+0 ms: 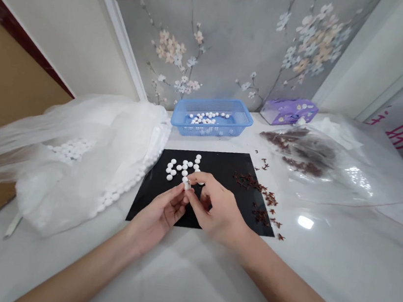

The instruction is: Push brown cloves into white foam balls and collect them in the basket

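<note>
White rounded piece (187, 186), small and smooth, is held at the centre of the view, just above a black mat. The person's left hand (159, 212), palm turned partly up, pinches it between thumb and fingertips. The right hand (221, 208) meets it from the other side, thumb and forefinger bent in close around its top. A tiny dark mark shows between those fingertips; whether they are clamped on something there cannot be told.

Beneath the hands lies the black mat (222, 162), flat on a glossy white table (177, 281). Just beyond the fingers, loose white pieces (169, 177) are scattered on it, some touching, a few partly hidden by the right hand. Small reddish-brown pieces (271, 198), spiky in outline, spill across the mat's right edge onto the table.

Behind the mat stands a blue plastic basket (209, 131) with more white pieces inside. To the left, a large filmy bag (116, 125) bulges with white pieces. To the right, a clear plastic bag (360, 184) contains brown pieces, with a purple packet (288, 112) behind it. A grey panel (231, 36) with painted blossom branches backs the table.
</note>
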`<state>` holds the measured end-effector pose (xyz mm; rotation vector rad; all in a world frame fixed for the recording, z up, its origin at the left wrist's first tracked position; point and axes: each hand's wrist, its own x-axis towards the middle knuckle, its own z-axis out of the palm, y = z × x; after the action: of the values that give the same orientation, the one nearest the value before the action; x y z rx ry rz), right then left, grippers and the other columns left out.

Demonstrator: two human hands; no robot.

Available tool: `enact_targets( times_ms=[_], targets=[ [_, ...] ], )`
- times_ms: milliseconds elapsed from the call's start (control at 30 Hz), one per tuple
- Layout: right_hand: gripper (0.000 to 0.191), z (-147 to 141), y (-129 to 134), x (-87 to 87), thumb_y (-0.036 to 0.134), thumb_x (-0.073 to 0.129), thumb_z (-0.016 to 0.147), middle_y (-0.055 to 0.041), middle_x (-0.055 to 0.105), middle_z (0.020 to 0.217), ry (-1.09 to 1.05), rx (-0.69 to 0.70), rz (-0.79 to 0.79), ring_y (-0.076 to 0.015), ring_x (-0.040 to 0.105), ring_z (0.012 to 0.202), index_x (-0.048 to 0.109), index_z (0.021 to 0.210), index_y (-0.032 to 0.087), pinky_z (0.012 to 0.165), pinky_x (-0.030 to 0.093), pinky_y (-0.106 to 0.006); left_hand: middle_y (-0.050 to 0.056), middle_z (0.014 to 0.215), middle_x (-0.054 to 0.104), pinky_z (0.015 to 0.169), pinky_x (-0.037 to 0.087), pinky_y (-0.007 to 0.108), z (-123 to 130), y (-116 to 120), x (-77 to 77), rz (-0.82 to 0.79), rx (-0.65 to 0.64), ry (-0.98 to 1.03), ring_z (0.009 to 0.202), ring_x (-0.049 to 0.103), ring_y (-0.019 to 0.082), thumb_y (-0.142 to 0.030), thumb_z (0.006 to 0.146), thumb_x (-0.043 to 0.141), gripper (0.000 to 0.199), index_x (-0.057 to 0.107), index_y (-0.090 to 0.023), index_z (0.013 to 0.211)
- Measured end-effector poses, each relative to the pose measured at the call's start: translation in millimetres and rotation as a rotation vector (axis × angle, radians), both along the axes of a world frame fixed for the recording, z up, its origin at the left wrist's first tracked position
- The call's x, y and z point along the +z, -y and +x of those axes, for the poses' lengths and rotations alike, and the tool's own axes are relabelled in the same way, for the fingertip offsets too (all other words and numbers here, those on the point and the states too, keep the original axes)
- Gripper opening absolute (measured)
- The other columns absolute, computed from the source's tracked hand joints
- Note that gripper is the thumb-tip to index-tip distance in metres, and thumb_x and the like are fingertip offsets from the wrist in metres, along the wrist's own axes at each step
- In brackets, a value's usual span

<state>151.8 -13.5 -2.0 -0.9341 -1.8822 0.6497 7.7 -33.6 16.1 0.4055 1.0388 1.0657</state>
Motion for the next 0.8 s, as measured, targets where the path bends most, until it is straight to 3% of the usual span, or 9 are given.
enact_targets(
  times_ms=[600,800],
  targets=[
    [0.015,-7.3,1.1,-4.4,0.019,0.046,0.085,0.005,0.057,0.069,-0.096,0.008,-0.066,-0.0047,0.04,0.041,0.049,0.099,0.022,0.045,0.034,-0.018,-0.001,0.075,0.065,0.071,0.05,0.016,-1.1,-0.6,-2.8,0.028,0.018,-0.042,0.071,0.059,0.006,-0.022,0.078,0.064,0.009,0.069,-0.015,0.079],
    [0.016,-6.2,0.8,-3.6,0.02,0.045,0.086,0.0029,0.061,0.081,-0.081,-0.006,-0.048,-0.0051,0.042,0.044,0.048,0.102,0.023,0.047,0.036,-0.019,0.0,0.079,0.066,0.074,0.051,0.017,-3.9,-2.8,-8.0,0.047,0.01,-0.043,0.074,0.06,0.007,-0.022,0.078,0.064,0.01,0.069,-0.015,0.084]
  ],
)
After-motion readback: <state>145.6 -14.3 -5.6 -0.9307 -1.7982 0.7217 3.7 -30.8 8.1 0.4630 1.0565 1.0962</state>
